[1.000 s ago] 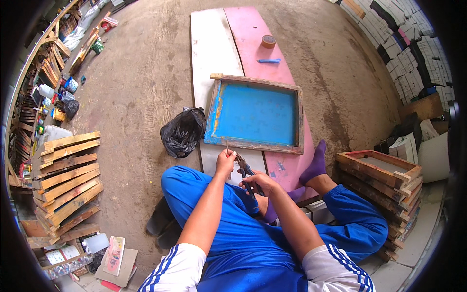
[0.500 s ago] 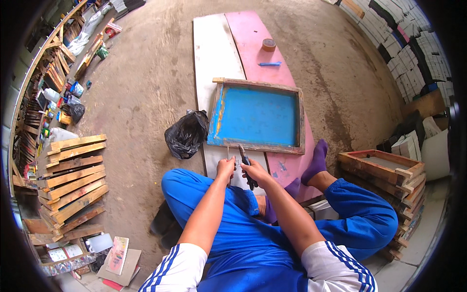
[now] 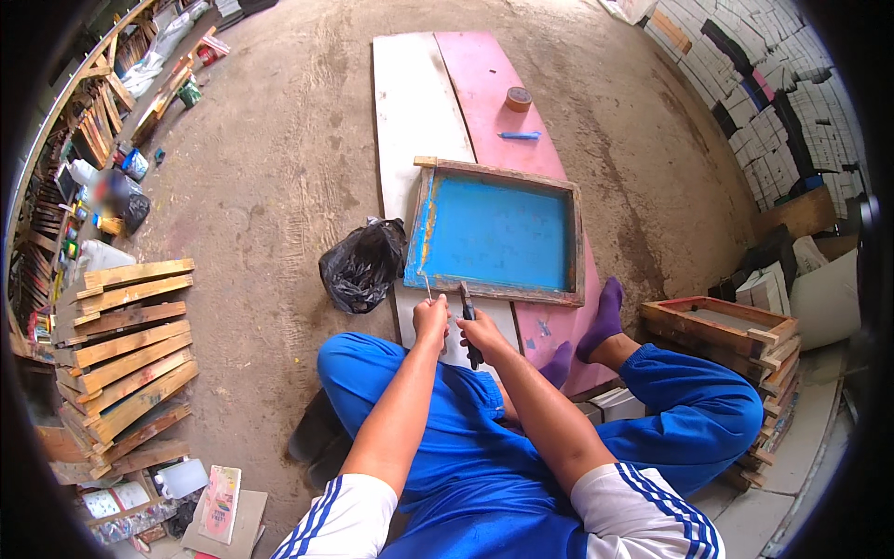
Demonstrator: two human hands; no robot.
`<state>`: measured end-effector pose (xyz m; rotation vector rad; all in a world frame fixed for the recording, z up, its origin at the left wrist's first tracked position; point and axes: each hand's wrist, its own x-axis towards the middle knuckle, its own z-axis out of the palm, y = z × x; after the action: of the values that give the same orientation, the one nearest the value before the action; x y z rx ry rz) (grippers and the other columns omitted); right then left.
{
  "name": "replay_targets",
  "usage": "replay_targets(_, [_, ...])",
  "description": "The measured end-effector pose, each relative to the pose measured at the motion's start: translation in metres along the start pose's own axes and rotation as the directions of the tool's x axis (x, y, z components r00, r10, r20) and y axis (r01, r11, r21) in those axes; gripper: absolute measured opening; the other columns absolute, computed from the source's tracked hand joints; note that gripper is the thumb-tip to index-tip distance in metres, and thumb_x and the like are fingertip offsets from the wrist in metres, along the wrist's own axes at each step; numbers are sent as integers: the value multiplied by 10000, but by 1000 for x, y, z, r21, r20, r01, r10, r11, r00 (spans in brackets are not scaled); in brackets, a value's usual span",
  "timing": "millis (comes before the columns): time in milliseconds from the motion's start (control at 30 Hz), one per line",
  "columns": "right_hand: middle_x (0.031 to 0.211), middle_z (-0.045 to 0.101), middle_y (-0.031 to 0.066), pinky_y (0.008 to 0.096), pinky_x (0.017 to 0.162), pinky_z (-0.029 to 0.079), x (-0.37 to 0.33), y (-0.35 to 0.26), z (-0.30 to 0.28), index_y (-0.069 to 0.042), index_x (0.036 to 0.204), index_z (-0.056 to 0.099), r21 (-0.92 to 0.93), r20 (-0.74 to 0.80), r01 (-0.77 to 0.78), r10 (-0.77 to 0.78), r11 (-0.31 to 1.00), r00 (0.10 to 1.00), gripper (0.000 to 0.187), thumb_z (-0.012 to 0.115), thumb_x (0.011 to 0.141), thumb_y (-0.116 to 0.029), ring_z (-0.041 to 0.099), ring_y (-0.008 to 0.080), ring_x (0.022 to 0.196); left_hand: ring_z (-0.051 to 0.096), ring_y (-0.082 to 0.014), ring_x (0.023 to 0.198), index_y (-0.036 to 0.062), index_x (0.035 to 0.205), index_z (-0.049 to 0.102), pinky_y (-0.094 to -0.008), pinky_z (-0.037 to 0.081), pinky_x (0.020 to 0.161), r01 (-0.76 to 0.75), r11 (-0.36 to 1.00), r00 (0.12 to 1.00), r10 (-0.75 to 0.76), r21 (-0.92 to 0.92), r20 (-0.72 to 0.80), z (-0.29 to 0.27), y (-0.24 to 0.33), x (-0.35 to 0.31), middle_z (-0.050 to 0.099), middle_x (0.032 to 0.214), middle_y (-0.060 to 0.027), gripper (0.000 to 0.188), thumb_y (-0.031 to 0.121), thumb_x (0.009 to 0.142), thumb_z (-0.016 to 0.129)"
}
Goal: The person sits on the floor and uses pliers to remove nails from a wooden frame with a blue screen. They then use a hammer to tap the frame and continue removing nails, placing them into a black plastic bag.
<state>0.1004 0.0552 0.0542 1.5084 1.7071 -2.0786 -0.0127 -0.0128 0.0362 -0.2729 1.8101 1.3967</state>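
Observation:
A wooden frame (image 3: 578,242) with a blue mesh, like a printing screen, lies in front of me. My left hand (image 3: 431,321) is closed on a thin pale strip (image 3: 428,285), whose far end reaches the near left corner of the frame. My right hand (image 3: 481,335) grips black-handled pliers (image 3: 468,312), with the grey tip at the frame's near edge. The jaws are too small to make out clearly. Just left of the frame sits a crumpled black plastic bag (image 3: 358,270), its mouth facing up.
Under the frame lies a white and pink board (image 3: 400,102), bearing a roll of brown tape (image 3: 519,99) and a blue cutter-like tool (image 3: 520,135). Stacked wooden frames stand at left (image 3: 140,354) and right (image 3: 726,326). My purple-socked foot (image 3: 607,321) rests by the board.
The left hand has shifted slightly left, and the strip now leans toward the frame's corner. The pliers' handles appear closer together. The whole view has shifted a little.

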Motion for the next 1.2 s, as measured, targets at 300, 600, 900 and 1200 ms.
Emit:
replay_targets(300, [764,589,73,387,478,442,-3,0,19,-53,1093,570,-68,-211,-151,134,986,968,195,640,940,-150,570,189,588,518,-137,416,50,939,656,-309,406,370,-55,996,998,56,-67,9,-14,9,10,628,696,-34,224,268,989,674])
replay_targets(600, [778,599,62,398,493,451,-5,5,18,-85,1181,607,108,-142,-178,192,978,971,262,624,921,-102,579,190,603,513,-136,408,57,982,675,-317,391,372,-97,989,995,99,-114,15,-9,-1,28,591,628,-23,189,246,987,678])
replay_targets(900, [845,625,70,421,644,523,0,7,-20,-126,1338,571,461,382,-307,126,833,916,364,516,980,-154,626,218,718,531,-142,430,59,986,689,-323,405,387,-68,994,997,65,-90,-39,-30,-3,-1,598,628,-23,219,278,975,693])
replay_targets(1200, [853,659,73,367,547,556,-26,-28,-56,-52,1256,650,-347,409,-112,258,931,875,331,670,959,-197,665,181,697,711,-282,734,68,1003,735,-451,545,739,-251,861,964,263,442,34,-21,-33,3,727,752,-120,303,359,1008,651])
